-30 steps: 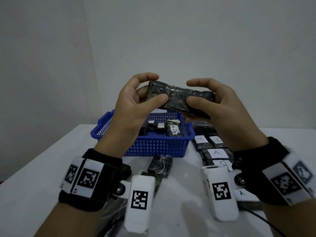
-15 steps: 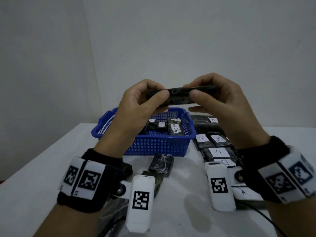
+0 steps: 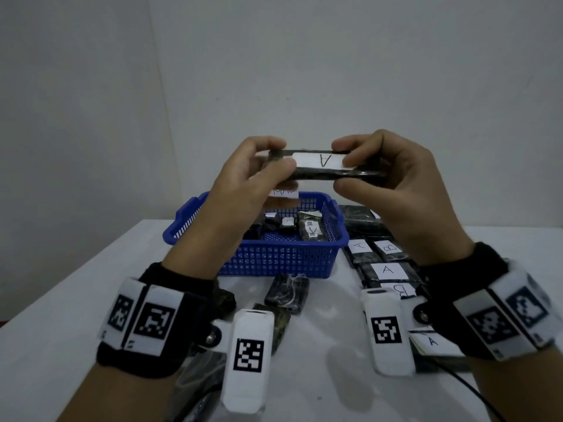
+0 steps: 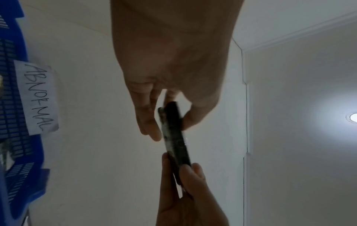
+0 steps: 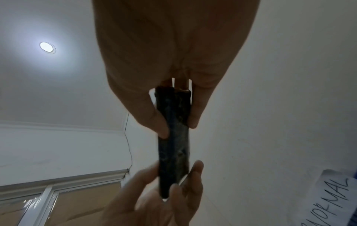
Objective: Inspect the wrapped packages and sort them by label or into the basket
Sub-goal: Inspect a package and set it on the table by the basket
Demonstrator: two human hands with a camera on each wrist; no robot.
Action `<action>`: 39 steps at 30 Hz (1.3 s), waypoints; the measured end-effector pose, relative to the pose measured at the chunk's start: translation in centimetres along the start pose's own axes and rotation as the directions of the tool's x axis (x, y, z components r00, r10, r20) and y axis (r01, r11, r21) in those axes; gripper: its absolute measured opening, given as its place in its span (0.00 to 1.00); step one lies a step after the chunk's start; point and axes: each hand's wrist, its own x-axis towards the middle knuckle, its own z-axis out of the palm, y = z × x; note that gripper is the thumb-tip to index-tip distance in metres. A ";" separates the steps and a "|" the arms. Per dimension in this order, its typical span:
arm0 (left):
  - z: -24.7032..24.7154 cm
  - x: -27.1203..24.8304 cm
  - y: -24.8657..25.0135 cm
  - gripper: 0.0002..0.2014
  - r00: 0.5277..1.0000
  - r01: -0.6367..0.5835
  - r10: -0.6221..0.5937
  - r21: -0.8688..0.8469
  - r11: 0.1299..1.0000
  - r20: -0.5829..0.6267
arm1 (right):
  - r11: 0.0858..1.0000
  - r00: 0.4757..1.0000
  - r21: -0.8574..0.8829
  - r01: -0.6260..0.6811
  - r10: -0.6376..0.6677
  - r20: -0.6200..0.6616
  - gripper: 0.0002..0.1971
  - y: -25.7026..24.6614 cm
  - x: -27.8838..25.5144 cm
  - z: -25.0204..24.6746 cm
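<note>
Both hands' fingers pinch an A-labelled package (image 3: 324, 167) mid-check; several already lie in the basket (image 3: 274, 257) and labelled rows (image 3: 387, 269), loose ones (image 3: 286, 293) seemingly unsorted on the desk (image 3: 61, 315)

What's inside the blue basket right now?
The blue basket holds several dark wrapped packages with small white labels. The left hand covers its left part, so no full count.

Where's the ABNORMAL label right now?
In the left wrist view the ABNORMAL label sits on the blue basket at the frame's left edge; in the head view it is on the basket's far rim, behind the left hand.
</note>
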 end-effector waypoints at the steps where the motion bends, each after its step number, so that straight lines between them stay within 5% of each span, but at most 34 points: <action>1: 0.0 0.1 -0.2 0.11 0.999 0.043 -0.043 -0.017 0.999 -0.026 | 1.000 1.000 -0.027 -0.007 0.007 0.019 0.14 0.0 -0.1 0.0; 4: -0.2 0.2 -0.8 0.17 0.995 0.084 -0.087 -0.067 0.994 -0.049 | 0.991 0.989 0.037 -0.131 0.128 0.073 0.25 0.2 -0.2 0.2; 7: -0.3 0.1 -1.1 0.16 0.997 0.070 -0.071 -0.033 0.997 -0.044 | 0.936 0.952 0.172 -0.306 0.304 0.038 0.19 -0.1 -0.3 0.7; 12: 0.0 -0.1 -0.9 0.13 0.999 -0.006 0.008 0.053 0.999 -0.037 | 0.973 0.973 0.057 -0.226 0.228 -0.033 0.08 0.2 -0.2 0.7; 21: -0.3 -0.1 -0.1 0.13 0.998 -0.036 0.042 -0.119 0.992 0.045 | 0.971 0.948 -0.033 -0.239 0.225 -0.226 0.18 0.5 -0.3 -0.1; 29: 0.7 -0.5 0.1 0.12 0.994 -0.076 0.081 -0.069 0.995 0.073 | 0.942 0.949 -0.160 -0.296 0.309 0.060 0.48 0.5 -0.3 0.1; 39: 1.2 -1.0 0.8 0.18 0.977 0.021 0.005 -0.119 0.993 0.214 | 0.981 0.988 -0.134 -0.141 0.148 0.047 0.34 1.2 -0.8 1.1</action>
